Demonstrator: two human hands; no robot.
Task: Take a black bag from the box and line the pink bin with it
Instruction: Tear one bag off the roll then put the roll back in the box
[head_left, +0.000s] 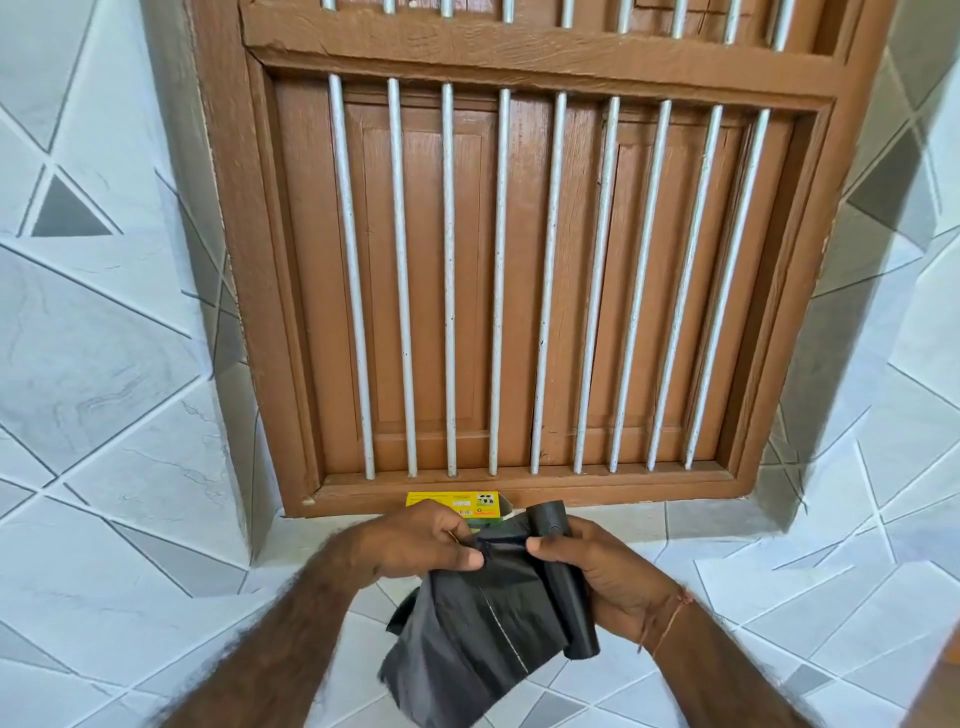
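On the sill: yellow box (457, 505) against a brown barred window (519, 270).
Walls: pale tile (104, 364) with grey triangles.
Left hand (415, 540): pinching the bag (467, 639) edge.
Right hand (608, 571): gripping the roll (566, 582), bag hanging between.

We are in a home, in what looks like a tiled room such as a bathroom or utility corner, though we cannot tell which. Pale marbled wall tiles (119, 332) with grey triangular insets cover both sides of a recess, and the same tiling runs across the ledge (727, 597) below us. Set into the recess is a brown wooden window frame (519, 52) with closed panelled shutters (431, 270) behind a row of white metal bars (450, 280), a household fitting rather than a shop or workshop one.
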